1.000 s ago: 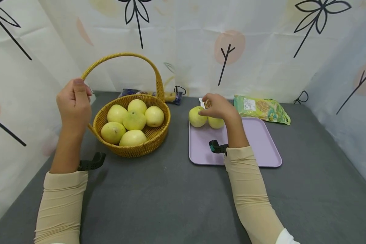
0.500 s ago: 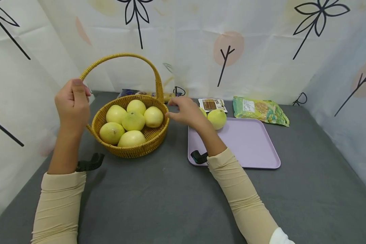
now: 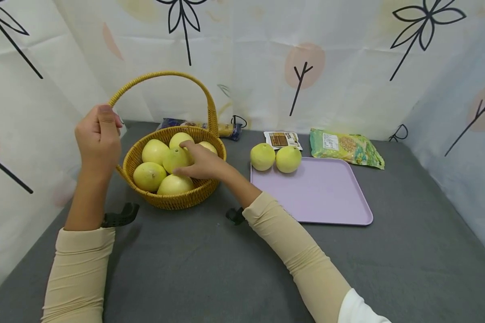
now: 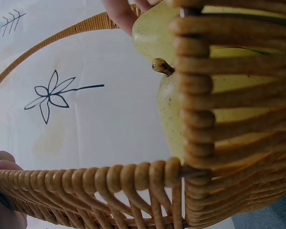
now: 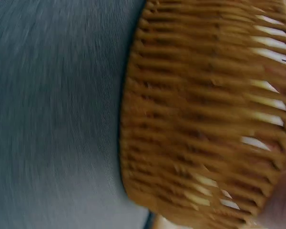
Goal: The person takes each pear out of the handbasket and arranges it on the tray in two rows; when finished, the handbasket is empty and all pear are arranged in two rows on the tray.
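Observation:
In the head view my left hand (image 3: 99, 137) grips the left side of the arched handle (image 3: 165, 74) of a yellow wicker basket (image 3: 178, 202). Several pale yellow pears lie in the basket, one with a thick stem in the left wrist view. My right hand (image 3: 204, 161) reaches over the basket's right side, thumb and fingers spread around the middle pear (image 3: 174, 160); whether they touch it I cannot tell. Two more pears (image 3: 262, 157) sit side by side on the lilac tray's far left corner. The right wrist view is blurred and shows mostly the basket's wall (image 5: 200, 114).
The lilac tray (image 3: 323, 193) lies right of the basket on the grey tabletop. Behind it are a small brown-and-white packet (image 3: 283, 139) and a green-yellow bag (image 3: 345, 147). A long blue-and-yellow package (image 3: 230, 130) lies behind the basket. Patterned curtains enclose the table.
My right hand has left the pears on the tray and moved left, over the basket, uncovering the tray pears and the small packet. My left hand stays on the handle.

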{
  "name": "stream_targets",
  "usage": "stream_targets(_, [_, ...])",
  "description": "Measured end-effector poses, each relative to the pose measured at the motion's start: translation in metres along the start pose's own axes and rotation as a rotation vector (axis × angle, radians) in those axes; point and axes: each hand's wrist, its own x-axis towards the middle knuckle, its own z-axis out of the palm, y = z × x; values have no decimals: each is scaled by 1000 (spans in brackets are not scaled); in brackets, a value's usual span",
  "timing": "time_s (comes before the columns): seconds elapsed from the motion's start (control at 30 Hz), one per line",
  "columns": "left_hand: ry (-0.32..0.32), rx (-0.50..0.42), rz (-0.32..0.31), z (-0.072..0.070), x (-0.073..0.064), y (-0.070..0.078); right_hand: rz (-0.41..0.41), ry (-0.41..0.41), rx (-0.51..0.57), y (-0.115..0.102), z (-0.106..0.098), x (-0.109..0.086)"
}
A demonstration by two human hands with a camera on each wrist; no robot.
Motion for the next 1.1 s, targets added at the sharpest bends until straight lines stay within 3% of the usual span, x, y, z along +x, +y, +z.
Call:
stream_targets(0.1, [0,1,5,0,0,-1,35,-8,73,-1,7,7])
stream_targets(0.27, [7,6,15,1,2,0,127,46,162,-4,13,12])
stream_targets(0.43, [5,2,15,2,2,0,188,114,166,-5,18,10])
stream_targets(0.73, [3,0,5,1,1,-3,105,216,113,-3,23,6])
stream_targets(1.1, [1,-11,-9,1,1,-2,40,298,163,-1,24,1])
